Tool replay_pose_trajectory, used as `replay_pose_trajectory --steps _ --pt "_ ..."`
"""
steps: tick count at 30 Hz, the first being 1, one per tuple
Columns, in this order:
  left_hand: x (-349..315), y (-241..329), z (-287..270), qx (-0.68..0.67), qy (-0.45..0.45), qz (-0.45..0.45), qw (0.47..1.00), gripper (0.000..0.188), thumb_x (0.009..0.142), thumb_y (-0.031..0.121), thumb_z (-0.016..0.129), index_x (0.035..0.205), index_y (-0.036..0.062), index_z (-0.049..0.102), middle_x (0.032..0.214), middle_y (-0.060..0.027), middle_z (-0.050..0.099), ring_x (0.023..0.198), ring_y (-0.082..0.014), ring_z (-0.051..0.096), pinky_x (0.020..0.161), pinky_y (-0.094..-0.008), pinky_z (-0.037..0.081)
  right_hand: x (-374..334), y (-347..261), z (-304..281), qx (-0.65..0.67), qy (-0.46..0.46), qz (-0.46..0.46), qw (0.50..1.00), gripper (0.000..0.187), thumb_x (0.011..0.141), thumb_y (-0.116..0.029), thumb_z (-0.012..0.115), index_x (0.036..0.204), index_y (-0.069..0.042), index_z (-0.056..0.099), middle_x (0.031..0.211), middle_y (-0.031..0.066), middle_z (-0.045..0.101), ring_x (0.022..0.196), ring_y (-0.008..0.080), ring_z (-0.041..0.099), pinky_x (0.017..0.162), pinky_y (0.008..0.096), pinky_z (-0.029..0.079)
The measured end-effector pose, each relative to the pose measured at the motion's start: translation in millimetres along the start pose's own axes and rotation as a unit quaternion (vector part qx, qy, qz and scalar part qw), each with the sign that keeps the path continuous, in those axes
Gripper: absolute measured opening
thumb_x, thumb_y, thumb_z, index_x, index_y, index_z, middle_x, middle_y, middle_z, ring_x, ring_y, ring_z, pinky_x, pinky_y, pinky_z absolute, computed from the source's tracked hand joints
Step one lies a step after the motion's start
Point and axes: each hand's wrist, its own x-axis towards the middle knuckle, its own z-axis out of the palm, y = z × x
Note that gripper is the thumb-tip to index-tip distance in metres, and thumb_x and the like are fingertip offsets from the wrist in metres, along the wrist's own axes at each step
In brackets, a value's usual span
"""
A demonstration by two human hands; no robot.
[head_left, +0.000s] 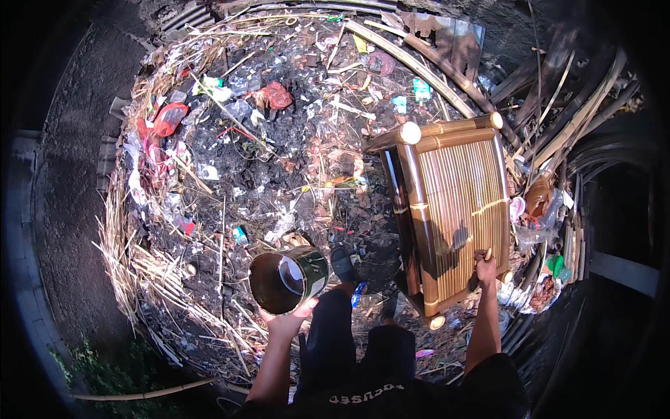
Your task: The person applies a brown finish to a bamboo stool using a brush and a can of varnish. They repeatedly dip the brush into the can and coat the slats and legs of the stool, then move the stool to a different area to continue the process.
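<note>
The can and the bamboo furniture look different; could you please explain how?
The can is round and dark green; the bamboo furniture is boxy and golden brown. The can is smaller than the furniture. The left hand holds the can, while the furniture rests on littered ground. Both look glossy.

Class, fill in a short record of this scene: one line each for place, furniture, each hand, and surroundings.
Place: litter-strewn ground, sunlit in the middle
Furniture: slatted bamboo furniture piece, glossy brown, right of the person's legs
Left hand: the left hand holds an open cylindrical can, dark green outside, tilted; contents unclear
Right hand: the right hand is at the near part of the slats; its grip is unclear
Surroundings: dry stalks and a red plastic scrap to the left; bamboo poles beyond the furniture
</note>
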Motion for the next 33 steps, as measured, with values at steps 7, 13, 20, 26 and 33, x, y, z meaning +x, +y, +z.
replay_pose_trajectory --steps 7,13,20,26,33 --pt "101 63 -24 0.048 0.035 0.004 0.998 0.099 0.059 0.002 0.092 0.143 0.0010 0.040 0.132 -0.0135 0.056 0.115 -0.0236 0.059 0.100 -0.0391 0.050 67 -183 54 -0.245 -0.066 -0.117 0.960 0.025 0.088 -0.023 0.062 0.107 -0.011 0.072 0.097 0.0193 0.072 0.093 0.0338 0.070 0.081 0.0427 0.054" --pt "165 88 2 -0.008 0.002 0.045 0.999 0.095 0.063 0.007 0.092 0.143 0.0006 0.042 0.133 -0.0144 0.056 0.115 -0.0251 0.059 0.102 -0.0408 0.048 190 -293 71 -0.494 -0.136 -0.161 0.844 0.031 0.087 -0.013 0.055 0.115 -0.011 0.068 0.108 0.0194 0.071 0.103 0.0352 0.068 0.091 0.0446 0.054" --pt "219 105 80 0.090 0.002 -0.052 0.995 0.089 0.068 0.012 0.089 0.141 -0.0036 0.041 0.132 -0.0155 0.056 0.114 -0.0267 0.059 0.102 -0.0408 0.048 353 -279 137 -0.587 -0.149 -0.226 0.763 0.030 0.091 -0.018 0.053 0.115 -0.022 0.070 0.121 0.0075 0.069 0.124 0.0342 0.058 0.102 0.0442 0.047" --pt "270 52 101 0.097 -0.034 0.024 0.994 0.083 0.070 0.031 0.092 0.131 -0.0079 0.051 0.120 -0.0134 0.063 0.106 -0.0253 0.062 0.098 -0.0397 0.049 428 -269 154 -0.625 -0.376 -0.180 0.660 0.033 0.085 -0.024 0.063 0.117 -0.025 0.072 0.120 0.0009 0.070 0.122 0.0273 0.060 0.099 0.0531 0.046" --pt "293 55 148 0.161 -0.106 -0.010 0.981 0.072 0.075 0.032 0.088 0.126 -0.0062 0.056 0.118 -0.0119 0.064 0.103 -0.0243 0.063 0.094 -0.0389 0.050 443 -277 126 -0.581 -0.442 -0.206 0.652 0.040 0.080 -0.034 0.068 0.119 -0.028 0.070 0.116 -0.0021 0.071 0.118 0.0232 0.063 0.099 0.0574 0.040"
